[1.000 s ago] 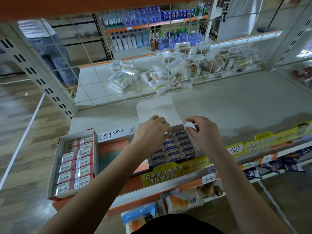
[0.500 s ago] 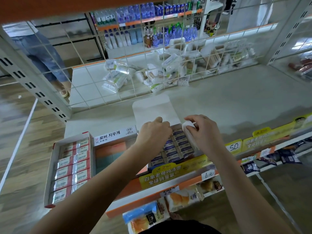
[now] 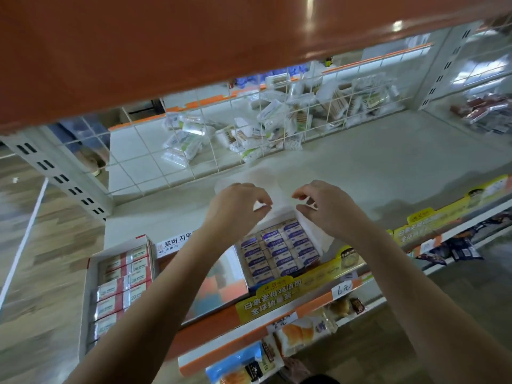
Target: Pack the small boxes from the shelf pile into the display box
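Note:
The white display box (image 3: pixel 318 239) stands at the front of the grey shelf (image 3: pixel 388 167), filled with rows of small blue-and-white boxes (image 3: pixel 277 250). My left hand (image 3: pixel 238 209) and my right hand (image 3: pixel 327 209) hover over the box's back edge, fingers curled. Each pinches a white edge of the box's lid flap (image 3: pixel 260 176), which stands blurred behind them. I see no loose small box in either hand and no loose pile on the shelf.
Left of the display box sit an orange-and-teal box (image 3: pixel 219 278) and an open tray of red-and-white boxes (image 3: pixel 119 284). A wire grid (image 3: pixel 194 151) backs the shelf, with white packets behind it. An orange shelf edge (image 3: pixel 194 51) hangs overhead. Price strips line the front.
Both hands have risen from the back row of small boxes and moved apart, now at the lid flap. The camera has tilted down and closer, so the upper shelf fills the top.

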A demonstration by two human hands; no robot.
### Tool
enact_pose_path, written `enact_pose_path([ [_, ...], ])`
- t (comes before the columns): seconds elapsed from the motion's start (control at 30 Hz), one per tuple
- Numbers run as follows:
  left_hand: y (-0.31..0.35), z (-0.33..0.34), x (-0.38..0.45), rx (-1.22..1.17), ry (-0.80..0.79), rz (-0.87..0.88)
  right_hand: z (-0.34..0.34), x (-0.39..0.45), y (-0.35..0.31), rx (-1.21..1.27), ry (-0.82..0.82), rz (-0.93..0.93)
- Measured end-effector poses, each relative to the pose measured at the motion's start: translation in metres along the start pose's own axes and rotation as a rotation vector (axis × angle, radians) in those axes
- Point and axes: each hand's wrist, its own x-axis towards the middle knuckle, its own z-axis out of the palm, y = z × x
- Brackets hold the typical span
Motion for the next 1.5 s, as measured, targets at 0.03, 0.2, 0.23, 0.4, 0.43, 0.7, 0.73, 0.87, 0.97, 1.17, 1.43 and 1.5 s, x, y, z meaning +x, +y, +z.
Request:
enact_pose_path([
  [0.03,-0.003,-0.004,0.005,0.032,-0.02,-0.006,-0.002,0.003,0.0,-0.03,-0.029,-0.017],
  [0.2,0.017,0.002,0.034,0.238,-0.047,0.091,-0.018,0.003,0.014,-0.121,-0.067,0.033],
  [0.23,0.028,0.005,0.041,0.252,-0.03,0.132,-0.023,0.001,0.021,-0.14,-0.067,0.06],
  [0.4,0.106,0.031,0.085,0.271,0.027,0.273,-0.056,-0.019,0.08,-0.203,-0.016,0.21],
  [0.43,0.125,0.038,0.094,0.267,0.029,0.3,-0.065,-0.025,0.095,-0.212,0.002,0.236],
  [0.7,0.282,0.114,0.18,0.215,0.071,0.395,-0.137,-0.077,0.245,-0.308,0.088,0.423],
  [0.73,0.299,0.123,0.19,0.2,0.076,0.395,-0.145,-0.083,0.263,-0.322,0.075,0.451],
  [0.87,0.352,0.156,0.227,0.171,0.072,0.403,-0.17,-0.103,0.325,-0.308,0.07,0.553],
  [0.97,0.378,0.176,0.258,0.155,0.052,0.404,-0.187,-0.109,0.366,-0.243,0.092,0.595],
  [1.17,0.421,0.21,0.326,0.181,0.027,0.442,-0.217,-0.092,0.442,-0.245,0.095,0.591],
  [1.43,0.437,0.235,0.428,0.237,0.008,0.413,-0.249,-0.034,0.539,-0.23,0.176,0.595],
  [1.5,0.438,0.241,0.439,0.277,0.001,0.419,-0.252,-0.022,0.555,-0.253,0.196,0.574],
])
